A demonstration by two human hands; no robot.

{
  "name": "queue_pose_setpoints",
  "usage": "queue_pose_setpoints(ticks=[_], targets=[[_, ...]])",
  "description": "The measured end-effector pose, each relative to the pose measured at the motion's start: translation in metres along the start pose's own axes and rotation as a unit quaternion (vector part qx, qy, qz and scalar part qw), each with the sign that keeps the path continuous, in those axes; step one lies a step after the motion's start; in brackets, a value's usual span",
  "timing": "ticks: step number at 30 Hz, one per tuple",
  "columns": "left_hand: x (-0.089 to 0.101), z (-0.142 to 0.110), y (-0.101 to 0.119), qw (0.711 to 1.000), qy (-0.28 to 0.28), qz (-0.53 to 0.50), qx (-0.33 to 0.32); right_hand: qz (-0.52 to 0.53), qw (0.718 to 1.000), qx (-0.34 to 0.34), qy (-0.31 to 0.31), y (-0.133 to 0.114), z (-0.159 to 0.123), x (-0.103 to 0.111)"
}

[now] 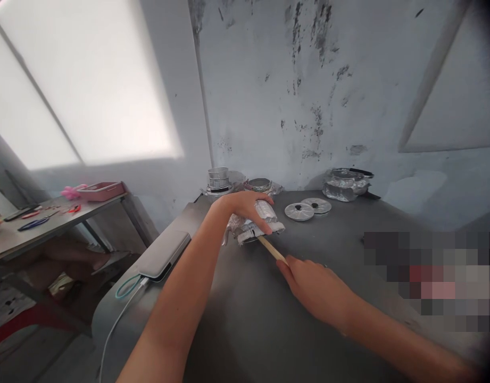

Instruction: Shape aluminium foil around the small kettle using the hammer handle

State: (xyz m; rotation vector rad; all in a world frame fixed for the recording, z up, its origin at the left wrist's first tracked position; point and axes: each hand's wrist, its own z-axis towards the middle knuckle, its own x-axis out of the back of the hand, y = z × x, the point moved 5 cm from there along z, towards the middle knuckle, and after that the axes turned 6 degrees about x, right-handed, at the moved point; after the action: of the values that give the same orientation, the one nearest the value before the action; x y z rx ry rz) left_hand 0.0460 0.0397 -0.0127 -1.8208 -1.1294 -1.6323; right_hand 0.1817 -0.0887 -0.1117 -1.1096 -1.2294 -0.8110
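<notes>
My left hand reaches over a silvery wrapped bundle, gripping it from above with the thumb toward me and the fingers on the far side. The wrapping looks crinkled, and the hand hides part of it. A pale wooden stick is held in my right hand, whose fingers are closed round its near end. Its far end meets the near lower edge of the bundle, where a small dark piece shows. I cannot make out what is on that end.
Two round lids with black knobs lie right of the bundle. Behind stand a perforated metal pot and a wrapped pan. A grey power bank with cables lies left. A side table holds a pink tray and blue-handled pliers.
</notes>
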Motion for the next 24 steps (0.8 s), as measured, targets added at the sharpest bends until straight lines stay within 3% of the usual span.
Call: queue_pose_setpoints(ticks=[9, 13, 16, 20, 24], targets=[[0.003, -0.017, 0.012, 0.995, -0.049, 0.063, 0.058, -0.021, 1.0, 0.004, -0.014, -0.009, 0.008, 0.007], [0.002, -0.019, 0.004, 0.989, -0.062, 0.07, 0.117, 0.008, 1.0, 0.007, -0.021, -0.015, 0.013, 0.007], [0.004, -0.018, -0.006, 0.989, -0.05, 0.06, 0.122, 0.045, 0.999, 0.009, -0.027, -0.016, 0.014, 0.002], [0.006, -0.02, -0.02, 0.991, -0.043, 0.03, 0.119, 0.149, 0.988, 0.021, -0.021, -0.009, 0.013, -0.006], [0.009, -0.024, -0.03, 0.99, -0.044, 0.032, 0.132, 0.326, 0.944, 0.005, -0.049, 0.002, 0.011, -0.015]])
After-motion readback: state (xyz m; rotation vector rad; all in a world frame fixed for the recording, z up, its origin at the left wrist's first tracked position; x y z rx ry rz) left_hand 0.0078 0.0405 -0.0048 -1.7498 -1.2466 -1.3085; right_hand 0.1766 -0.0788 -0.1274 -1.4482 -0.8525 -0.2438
